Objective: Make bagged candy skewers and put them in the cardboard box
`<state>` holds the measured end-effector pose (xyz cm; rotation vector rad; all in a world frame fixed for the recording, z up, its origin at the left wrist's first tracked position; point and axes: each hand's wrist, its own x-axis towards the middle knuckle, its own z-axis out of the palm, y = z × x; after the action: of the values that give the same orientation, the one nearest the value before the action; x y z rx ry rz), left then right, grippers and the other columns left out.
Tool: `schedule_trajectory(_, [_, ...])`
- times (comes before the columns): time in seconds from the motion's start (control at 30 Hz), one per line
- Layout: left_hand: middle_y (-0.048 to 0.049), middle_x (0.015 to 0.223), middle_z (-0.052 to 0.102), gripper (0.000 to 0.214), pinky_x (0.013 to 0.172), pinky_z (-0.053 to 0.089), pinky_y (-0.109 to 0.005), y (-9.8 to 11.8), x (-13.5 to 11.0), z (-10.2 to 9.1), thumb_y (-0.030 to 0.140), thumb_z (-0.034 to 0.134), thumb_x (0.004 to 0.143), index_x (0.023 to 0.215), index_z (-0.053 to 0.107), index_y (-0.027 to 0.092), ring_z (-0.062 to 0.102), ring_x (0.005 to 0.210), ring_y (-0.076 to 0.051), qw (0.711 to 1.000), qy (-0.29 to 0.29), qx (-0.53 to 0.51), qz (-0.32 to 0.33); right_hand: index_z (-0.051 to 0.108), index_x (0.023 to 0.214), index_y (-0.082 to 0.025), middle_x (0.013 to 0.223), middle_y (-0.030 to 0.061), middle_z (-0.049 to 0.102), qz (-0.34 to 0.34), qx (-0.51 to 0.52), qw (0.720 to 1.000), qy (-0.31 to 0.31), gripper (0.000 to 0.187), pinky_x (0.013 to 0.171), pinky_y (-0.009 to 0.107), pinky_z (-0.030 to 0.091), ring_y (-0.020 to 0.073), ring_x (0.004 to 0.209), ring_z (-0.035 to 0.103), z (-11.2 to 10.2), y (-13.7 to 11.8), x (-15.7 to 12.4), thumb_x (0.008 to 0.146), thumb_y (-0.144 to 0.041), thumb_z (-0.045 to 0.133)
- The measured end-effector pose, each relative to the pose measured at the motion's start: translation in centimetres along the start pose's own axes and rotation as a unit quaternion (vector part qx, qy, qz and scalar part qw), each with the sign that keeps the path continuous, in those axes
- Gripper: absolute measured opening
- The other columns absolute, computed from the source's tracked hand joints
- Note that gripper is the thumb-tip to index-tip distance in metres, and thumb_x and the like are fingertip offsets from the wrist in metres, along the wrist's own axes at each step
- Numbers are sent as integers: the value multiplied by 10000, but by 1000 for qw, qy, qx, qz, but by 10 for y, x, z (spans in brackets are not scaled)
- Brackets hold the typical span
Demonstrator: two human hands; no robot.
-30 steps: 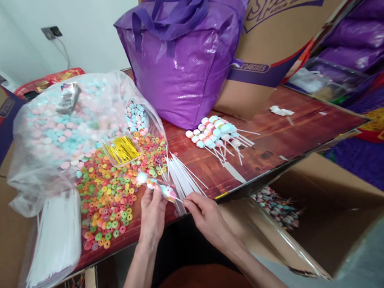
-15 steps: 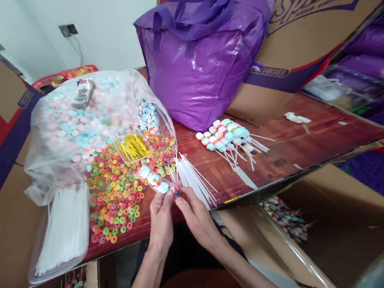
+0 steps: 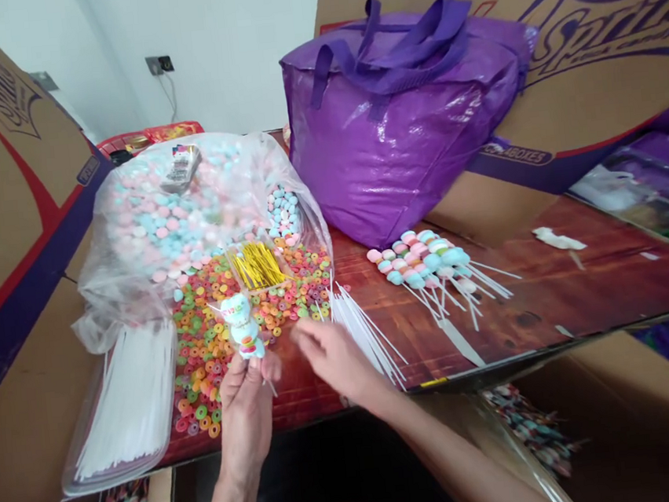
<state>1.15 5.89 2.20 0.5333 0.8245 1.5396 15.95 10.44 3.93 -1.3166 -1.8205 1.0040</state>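
My left hand is closed on a marshmallow skewer in a clear wrapper, held upright with the marshmallows above the fingers. Its stick end pokes out below the hand. To the right, my right hand, slightly blurred, has loosely bent fingers with nothing visible in them. It hovers over the table beside a bundle of white sticks. Gummy rings lie spread beyond and left of my left hand. A small clear tray of gold twist ties rests among them.
A big clear bag of marshmallows lies at the back left, above white sticks in a clear pack. The purple bag stands behind finished skewers. Cardboard boxes flank the table.
My hands have parted: the left has moved left with the skewer, now more upright, and the right has let go of it. The view has shifted left.
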Motion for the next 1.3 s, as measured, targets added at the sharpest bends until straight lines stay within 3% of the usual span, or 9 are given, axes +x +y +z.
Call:
schedule_trajectory(0.1, [26,654,481,200,547,379,-167,3,9,-7,271,815,744,794,659,156,408,587,-63,999,51,7,-19,637,905,-193,842,53,672,12,-175,972,155,160,691,289,398,202,764,610,-11,7,44,954,-280,511])
schedule_trajectory(0.23, [31,652,489,275,497,320,-158,-1,12,-12,302,821,736,767,591,155,343,537,-44,997,61,11,-51,647,909,-187,797,81,692,74,-228,961,138,63,675,311,408,257,769,639,-7,21,87,879,-232,615])
schedule_trajectory(0.33, [30,673,530,274,494,308,-159,-5,11,-13,291,798,765,781,553,169,329,513,-34,998,46,14,-44,657,842,-186,773,73,698,56,-200,967,147,128,710,316,427,247,773,647,-2,31,95,873,-135,543])
schedule_trajectory(0.47, [17,708,589,257,495,315,-170,-8,15,-14,292,800,758,815,573,185,375,502,-35,999,45,13,-21,672,871,-183,760,36,693,29,-134,975,175,177,712,290,472,195,726,648,-1,34,73,888,-152,499])
schedule_trajectory(0.6, [5,719,600,274,472,292,-171,-11,20,-13,335,817,731,792,616,159,354,475,-18,998,50,26,-33,705,952,-196,725,2,694,22,192,961,195,152,657,263,528,157,661,655,2,29,21,873,-279,606])
schedule_trajectory(0.7, [14,687,578,318,441,239,-166,-17,17,-6,366,830,701,754,615,138,291,450,-1,996,42,41,-61,736,903,-202,694,-3,699,38,308,940,142,122,654,268,547,145,627,654,12,24,-20,832,-279,673])
schedule_trajectory(0.93, [48,672,558,291,504,310,-160,-32,-4,17,347,733,792,969,542,216,460,568,-70,990,37,133,-39,710,839,-182,719,18,663,62,240,957,151,152,623,272,518,154,638,607,28,25,-54,868,-297,614])
schedule_trajectory(1.13, [39,715,558,149,523,309,-187,-32,-11,22,277,658,831,880,531,214,432,579,-76,986,-11,160,-39,616,803,-185,713,6,617,36,137,975,168,191,592,245,438,143,634,556,21,18,-57,920,-306,526])
schedule_trajectory(1.3, [33,722,546,127,562,351,-212,-33,-14,23,272,693,804,850,598,202,424,596,-91,987,-23,156,-24,586,808,-189,722,6,621,30,137,977,162,182,585,237,436,145,646,573,21,14,-58,930,-301,511])
